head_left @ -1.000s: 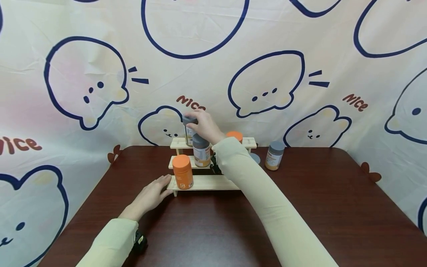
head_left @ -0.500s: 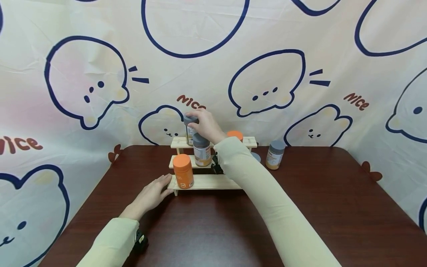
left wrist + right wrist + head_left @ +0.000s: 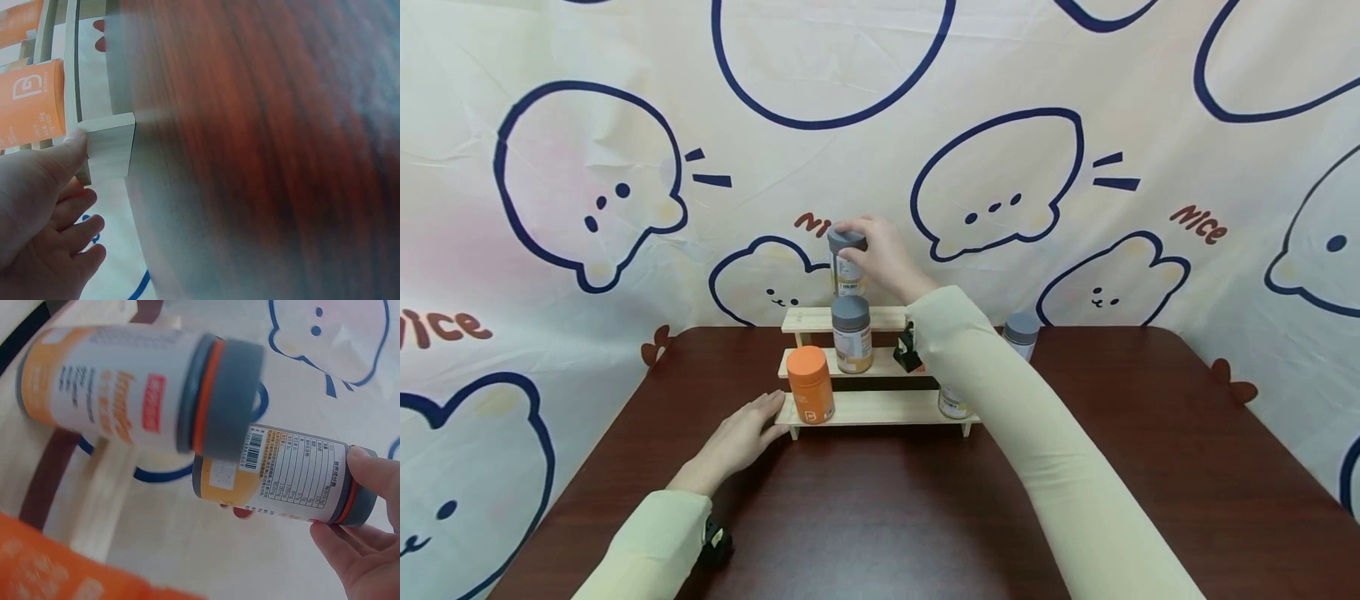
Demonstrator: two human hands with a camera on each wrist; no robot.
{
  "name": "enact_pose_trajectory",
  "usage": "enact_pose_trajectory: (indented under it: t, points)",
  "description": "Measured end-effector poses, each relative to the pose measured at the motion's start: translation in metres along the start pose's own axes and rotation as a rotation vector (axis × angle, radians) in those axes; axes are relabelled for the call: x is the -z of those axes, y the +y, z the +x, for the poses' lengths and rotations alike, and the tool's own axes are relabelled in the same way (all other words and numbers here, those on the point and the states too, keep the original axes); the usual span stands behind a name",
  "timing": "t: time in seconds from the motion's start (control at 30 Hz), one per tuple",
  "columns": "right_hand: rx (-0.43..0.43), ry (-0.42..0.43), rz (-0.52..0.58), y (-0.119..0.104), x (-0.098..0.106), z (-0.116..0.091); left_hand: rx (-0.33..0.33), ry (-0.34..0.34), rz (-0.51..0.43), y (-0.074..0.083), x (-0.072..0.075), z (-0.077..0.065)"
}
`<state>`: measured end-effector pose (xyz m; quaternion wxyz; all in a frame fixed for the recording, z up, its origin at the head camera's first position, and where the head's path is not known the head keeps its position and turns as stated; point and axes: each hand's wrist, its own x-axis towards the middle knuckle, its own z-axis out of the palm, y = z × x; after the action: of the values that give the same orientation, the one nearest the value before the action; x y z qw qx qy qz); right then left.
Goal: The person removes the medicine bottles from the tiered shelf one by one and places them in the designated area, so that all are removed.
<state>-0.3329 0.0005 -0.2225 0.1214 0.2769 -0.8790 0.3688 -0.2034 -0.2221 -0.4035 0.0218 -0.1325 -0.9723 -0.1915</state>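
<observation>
My right hand (image 3: 887,254) pinches a grey-lidded supplement bottle (image 3: 848,279) by its lid, above the top step of a three-step wooden rack (image 3: 880,408). The right wrist view shows thumb and fingers on that lid. With thumb and fingers, my left hand (image 3: 741,433) grips the left end of the bottom step. Beside it on that step stands an orange bottle (image 3: 810,392). On the middle step sits another grey-lidded bottle (image 3: 852,342), large in the right wrist view. A further bottle (image 3: 953,404) at the bottom step's right is partly hidden by my right sleeve.
One more grey-lidded bottle (image 3: 1021,329) stands on the dark wood table (image 3: 865,508) right of the rack, partly behind the sleeve. A cartoon-printed cloth (image 3: 820,167) hangs close behind the rack. Something orange (image 3: 56,569) fills the right wrist view's lower left.
My right hand has lifted the bottle off the top step and moved it rightward. The sleeve now hides the top step's orange lid and uncovers the bottom-right bottle. My left hand stays put.
</observation>
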Motion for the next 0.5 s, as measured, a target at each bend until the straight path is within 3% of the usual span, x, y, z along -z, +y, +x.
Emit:
enact_pose_trajectory:
  t: [0.33,0.5]
  points:
    - [-0.034,0.067,0.020,0.007,0.042,-0.007,0.006,0.018,-0.034,-0.001,-0.002,-0.002]
    - [-0.013,0.128,0.032,0.018,0.063,-0.013,-0.011,0.048,-0.051,-0.001,-0.004,-0.004]
